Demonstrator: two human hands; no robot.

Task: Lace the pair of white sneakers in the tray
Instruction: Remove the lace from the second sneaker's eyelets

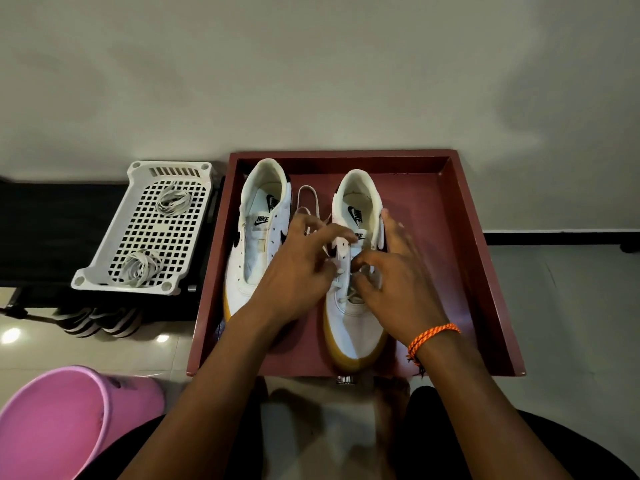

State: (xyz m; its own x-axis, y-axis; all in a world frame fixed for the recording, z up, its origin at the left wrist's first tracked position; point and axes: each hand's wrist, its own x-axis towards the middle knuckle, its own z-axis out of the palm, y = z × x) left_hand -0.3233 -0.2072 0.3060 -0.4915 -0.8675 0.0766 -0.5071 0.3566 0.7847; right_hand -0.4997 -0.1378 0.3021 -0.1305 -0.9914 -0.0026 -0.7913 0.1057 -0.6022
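Two white sneakers with yellow-brown soles stand side by side in a dark red tray [460, 258], toes toward me. The left sneaker [258, 237] has no lace in its eyelets. The right sneaker [349, 320] has a white lace [306, 195] partly threaded through its lower eyelets, with a loose loop lying between the shoes. My left hand [298, 268] pinches the lace at the eyelets of the right sneaker. My right hand [398, 275] lies over the shoe's right side, its thumb and forefinger pinching the lace at the eyelets. An orange cord is on that wrist.
A white perforated plastic basket [104, 258] to the left of the tray holds two coiled white laces [173, 201]. A pink plastic tub [62, 417] stands at the lower left. Dark sandals [100, 320] lie on the tiled floor under a black stand.
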